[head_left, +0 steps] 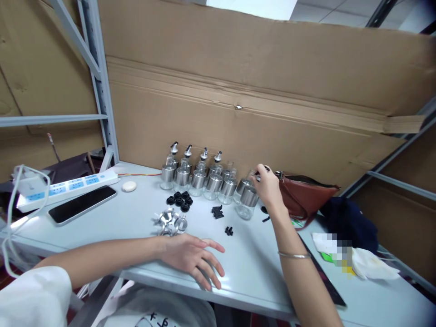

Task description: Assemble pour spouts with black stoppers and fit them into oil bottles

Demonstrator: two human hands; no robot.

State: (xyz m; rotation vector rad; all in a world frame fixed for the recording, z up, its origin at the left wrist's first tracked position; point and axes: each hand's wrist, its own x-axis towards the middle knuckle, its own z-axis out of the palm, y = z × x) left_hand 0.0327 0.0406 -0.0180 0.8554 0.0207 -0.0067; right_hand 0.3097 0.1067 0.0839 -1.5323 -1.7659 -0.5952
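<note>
My right hand [266, 184] is at the top of a glass bottle with a brushed-metal sleeve [248, 199], its fingers closed around the neck. That bottle stands upright at the right front of a row of similar bottles [214, 184]; several in the back row carry metal pourer spouts [203, 154]. My left hand [195, 260] hovers or rests near the table's front edge, fingers spread, holding nothing. Close to it lie shiny metal spout parts [168, 221]. Behind these are round black stoppers [179, 200]. Small black pieces [217, 211] and tinier black bits [229, 231] lie mid-table.
A phone [82, 205], a white power strip [68, 188] and a round white object [129, 186] occupy the left. On the right are a brown leather pouch [306, 193], dark cloth [350, 222], a flat dark panel [323, 274] and white packets [373, 263]. Cardboard [204, 104] walls the back.
</note>
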